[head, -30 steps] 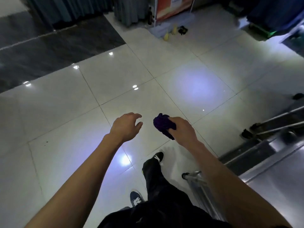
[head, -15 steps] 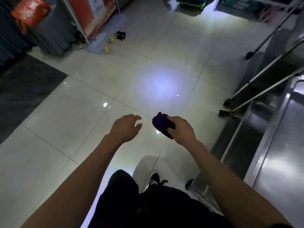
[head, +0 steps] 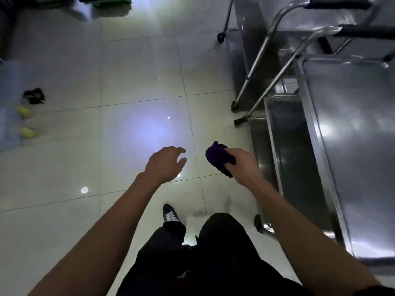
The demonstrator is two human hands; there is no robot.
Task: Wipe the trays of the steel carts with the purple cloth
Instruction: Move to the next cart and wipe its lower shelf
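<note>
My right hand (head: 242, 165) grips the bunched purple cloth (head: 218, 158) in the air above the tiled floor. The hand hangs just left of the near steel cart (head: 316, 146), beside the edge of its lower trays (head: 295, 159). The cart's wide top tray (head: 352, 146) fills the right side of the view. A second steel cart (head: 248, 50) stands farther back. My left hand (head: 165, 164) hovers to the left of the cloth, fingers loosely spread, holding nothing.
Slanted cart handle bars (head: 271, 67) cross between the two carts. A caster (head: 258, 223) sits near my right leg. Small yellow items (head: 26, 121) and a dark object (head: 34, 96) lie at the far left on the glossy floor. My shoe (head: 171, 214) is below.
The view has swung to the right, bringing the steel carts and their trays into sight. Both hands keep the same pose, the right one still holding the cloth.
</note>
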